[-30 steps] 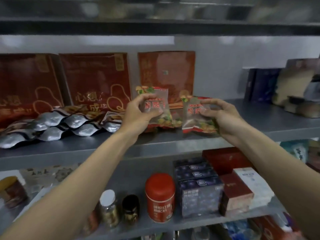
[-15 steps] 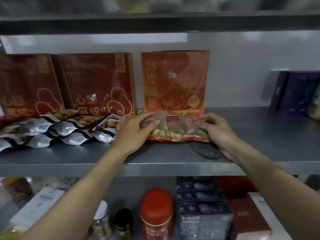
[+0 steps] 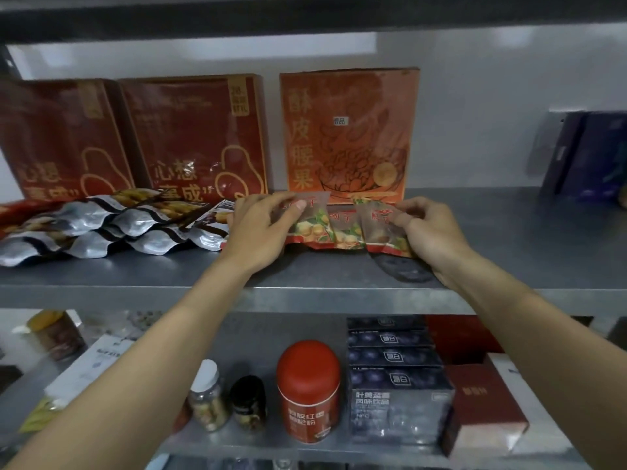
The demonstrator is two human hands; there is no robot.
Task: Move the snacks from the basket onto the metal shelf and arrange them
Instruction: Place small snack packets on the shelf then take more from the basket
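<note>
Half a second back the packets (image 3: 346,228) were just coming down; a second back both hands held them upright above the shelf (image 3: 339,286) edge. Now three of them lie almost flat in an overlapping row right in front of the orange box (image 3: 349,134), touching its foot. By my reading this batch is as good as placed and only needs squaring up.

The left hand (image 3: 261,228) has its fingers curled over the left packet (image 3: 310,220), thumb on its face, in a light pinch at the upper corner. The right hand (image 3: 431,232) pinches the outer edge of the right packet (image 3: 380,228) between thumb and bent fingers. Neither has let go.

Left of the orange box lie silver pouches (image 3: 112,228), fanned out, their nearest end just beside the left hand, so the row cannot spread that way without crowding them. Behind the pouches stand two red boxes (image 3: 193,137). Right of the orange box the shelf runs bare up to some dark boxes (image 3: 587,154), well apart. The basket is not in view, so I cannot tell how many snacks are left
</note>
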